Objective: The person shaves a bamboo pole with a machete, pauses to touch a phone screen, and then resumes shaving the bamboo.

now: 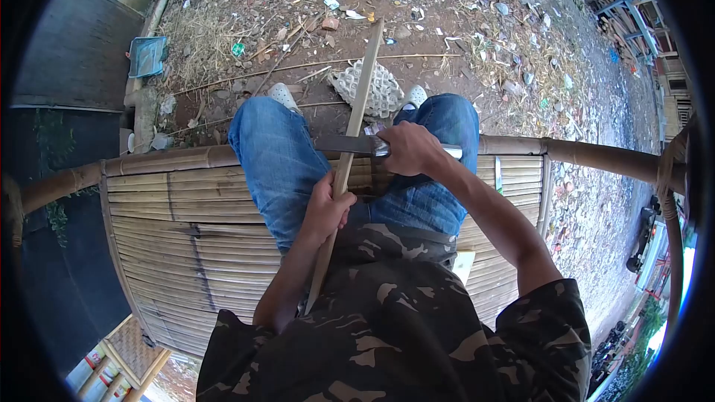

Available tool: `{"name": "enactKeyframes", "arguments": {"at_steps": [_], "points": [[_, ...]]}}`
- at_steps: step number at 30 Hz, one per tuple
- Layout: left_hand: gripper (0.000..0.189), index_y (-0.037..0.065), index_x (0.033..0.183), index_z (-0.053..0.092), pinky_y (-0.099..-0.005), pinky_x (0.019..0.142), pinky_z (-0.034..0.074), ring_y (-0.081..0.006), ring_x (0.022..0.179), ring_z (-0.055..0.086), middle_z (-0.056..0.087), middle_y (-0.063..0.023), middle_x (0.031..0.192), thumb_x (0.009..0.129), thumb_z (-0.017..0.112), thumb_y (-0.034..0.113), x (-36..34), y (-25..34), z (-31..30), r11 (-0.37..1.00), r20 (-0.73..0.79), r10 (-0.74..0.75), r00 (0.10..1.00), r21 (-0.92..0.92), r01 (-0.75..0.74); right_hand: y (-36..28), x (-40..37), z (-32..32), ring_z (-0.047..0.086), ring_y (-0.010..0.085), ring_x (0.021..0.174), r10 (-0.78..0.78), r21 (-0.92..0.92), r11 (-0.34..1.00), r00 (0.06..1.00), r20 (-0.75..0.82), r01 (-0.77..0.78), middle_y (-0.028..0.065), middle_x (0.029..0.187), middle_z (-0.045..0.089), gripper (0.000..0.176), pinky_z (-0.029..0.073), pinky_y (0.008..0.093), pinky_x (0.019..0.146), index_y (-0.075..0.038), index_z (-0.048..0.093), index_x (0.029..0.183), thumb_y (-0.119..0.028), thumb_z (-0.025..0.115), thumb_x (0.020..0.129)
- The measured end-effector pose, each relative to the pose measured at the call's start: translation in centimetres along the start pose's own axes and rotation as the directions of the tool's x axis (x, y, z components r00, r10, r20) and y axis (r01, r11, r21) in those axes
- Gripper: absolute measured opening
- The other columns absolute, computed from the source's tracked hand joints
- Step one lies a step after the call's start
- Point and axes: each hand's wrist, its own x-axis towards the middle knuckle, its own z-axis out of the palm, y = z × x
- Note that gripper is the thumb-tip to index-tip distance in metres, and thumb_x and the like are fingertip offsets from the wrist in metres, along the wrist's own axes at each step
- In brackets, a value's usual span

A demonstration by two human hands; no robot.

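A long, narrow wooden strip (361, 93) slants up from beside my waist, between my knees, to beyond my feet. My left hand (328, 207) is closed round its lower part. In my right hand (411, 149) is the handle of a large knife (342, 144), held by the grip. Its dark, broad blade points left and crosses the strip a little above my left hand. The pale end of the handle sticks out on the right side of my fist.
I sit on a bamboo bench (186, 253) with a bamboo rail (514, 145) along its front. An egg tray (380, 89) lies on the littered ground between my shoes. A blue plastic basket (147, 56) stands at the left wall. At the right edge are stacked timbers (625, 22).
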Motion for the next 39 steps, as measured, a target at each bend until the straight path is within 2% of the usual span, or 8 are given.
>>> {"name": "enactKeyframes", "arguments": {"at_steps": [4, 6, 10, 15, 24, 28, 30, 39], "points": [[0.027, 0.000, 0.106, 0.050, -0.0221, 0.036, 0.038, -0.0072, 0.040, 0.047, 0.050, -0.0009, 0.059, 0.080, 0.058, 0.005, 0.6, -0.2, 0.3, 0.998, -0.031, 0.002, 1.000, 0.058, 0.000, 0.9, 1.0, -0.2, 0.064, 0.0397, 0.087, 0.033, -0.055, 0.998, 0.998, 0.047, -0.030, 0.0210, 0.084, 0.067, 0.030, 0.052, 0.0475, 0.076, -0.006, 0.067, 0.092, -0.018, 0.062, 0.065], [0.025, 0.000, 0.104, 0.050, -0.0223, 0.037, 0.039, -0.0073, 0.041, 0.048, 0.051, -0.0010, 0.060, 0.080, 0.058, 0.005, 0.7, -0.2, 0.2, 0.998, -0.038, 0.003, 0.999, 0.067, 0.000, 1.7, 1.8, 0.4, 0.065, 0.0399, 0.085, 0.081, -0.004, 0.997, 0.992, -0.101, -0.082, 0.0212, 0.081, 0.067, 0.030, 0.052, 0.0478, 0.076, -0.005, 0.067, 0.091, -0.018, 0.063, 0.064], [0.025, 0.000, 0.104, 0.050, -0.0226, 0.037, 0.039, -0.0076, 0.042, 0.049, 0.051, -0.0013, 0.061, 0.081, 0.058, 0.006, 0.2, 0.3, 0.3, 0.998, -0.040, 0.002, 0.999, 0.068, 0.000, 1.3, 1.6, 0.2, 0.065, 0.0404, 0.083, 0.082, 0.026, 0.997, 0.991, -0.109, -0.079, 0.0208, 0.080, 0.067, 0.030, 0.052, 0.0480, 0.075, -0.005, 0.067, 0.091, -0.019, 0.063, 0.064], [0.024, 0.000, 0.102, 0.050, -0.0228, 0.037, 0.040, -0.0081, 0.042, 0.049, 0.051, -0.0016, 0.061, 0.080, 0.058, 0.006, 0.6, -0.1, 0.5, 0.994, -0.047, 0.022, 0.999, 0.107, -0.017, 1.1, 0.8, 0.5, 0.065, 0.0407, 0.082, 0.001, -0.034, 0.999, 1.000, 0.016, 0.000, 0.0215, 0.080, 0.066, 0.029, 0.052, 0.0480, 0.075, -0.005, 0.067, 0.090, -0.019, 0.063, 0.065], [0.021, 0.001, 0.099, 0.052, -0.0213, 0.035, 0.036, -0.0059, 0.040, 0.046, 0.048, 0.0012, 0.058, 0.083, 0.064, 0.006, 0.3, 0.7, 0.9, 0.996, -0.059, 0.001, 0.998, 0.084, 0.004, 1.0, -0.1, 0.4, 0.065, 0.0396, 0.080, 0.010, -0.009, 1.000, 0.997, -0.076, -0.011, 0.0197, 0.078, 0.067, 0.031, 0.053, 0.0471, 0.075, -0.006, 0.067, 0.093, -0.018, 0.065, 0.065], [0.021, 0.001, 0.099, 0.052, -0.0212, 0.035, 0.037, -0.0058, 0.040, 0.046, 0.049, 0.0012, 0.059, 0.085, 0.065, 0.008, 0.4, 0.6, 1.3, 0.991, -0.060, 0.003, 0.998, 0.131, 0.005, 0.5, -1.9, 0.2, 0.065, 0.0399, 0.080, 0.003, 0.045, 0.999, 0.999, -0.037, -0.002, 0.0200, 0.078, 0.067, 0.029, 0.053, 0.0471, 0.075, -0.006, 0.068, 0.091, -0.017, 0.065, 0.065], [0.022, -0.001, 0.099, 0.052, -0.0240, 0.038, 0.041, -0.0088, 0.044, 0.053, 0.054, -0.0029, 0.061, 0.085, 0.064, 0.010, 0.4, 0.3, 1.3, 0.976, -0.079, 0.016, 0.997, 0.217, 0.002, 0.7, -2.0, 0.3, 0.066, 0.0396, 0.079, 0.013, 0.012, 1.000, 1.000, -0.016, -0.013, 0.0196, 0.077, 0.067, 0.027, 0.053, 0.0463, 0.075, -0.005, 0.069, 0.088, -0.017, 0.066, 0.064], [0.024, -0.003, 0.100, 0.051, -0.0263, 0.040, 0.044, -0.0111, 0.046, 0.056, 0.056, -0.0057, 0.062, 0.080, 0.059, 0.007, 0.2, 0.3, 1.2, 0.964, -0.128, 0.043, 0.991, 0.264, -0.007, 0.6, -1.2, 0.9, 0.065, 0.0401, 0.079, 0.051, -0.036, 0.998, 0.999, -0.010, -0.052, 0.0207, 0.078, 0.067, 0.027, 0.053, 0.0460, 0.075, -0.004, 0.069, 0.085, -0.017, 0.064, 0.062]]}}
